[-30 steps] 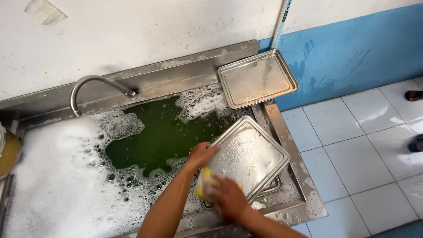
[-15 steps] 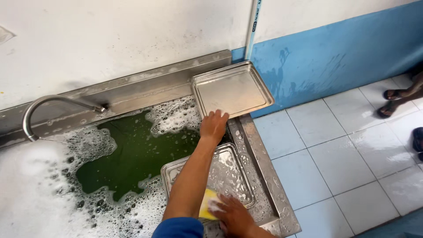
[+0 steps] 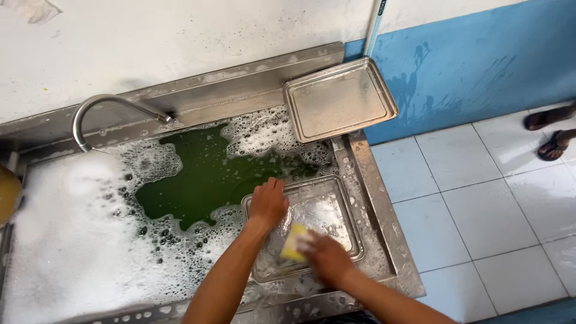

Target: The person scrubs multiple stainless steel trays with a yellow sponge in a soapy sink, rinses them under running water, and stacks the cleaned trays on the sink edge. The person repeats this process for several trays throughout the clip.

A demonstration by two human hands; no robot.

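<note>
Steel sink, foamy green water: L hand flat on tray; R hand grips yellow sponge.

Second steel tray leaning at sink corner; curved tap over green, foamy water; sandals on tiled floor.

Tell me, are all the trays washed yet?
Not all. One steel tray already sits apart on the back corner of the sink, out of the water, so it looks done. The tray in the sink is in hand: the left hand steadies its edge while the right hand rubs it with a yellow sponge. It is soapy and not yet rinsed. Foam could hide more.
</note>
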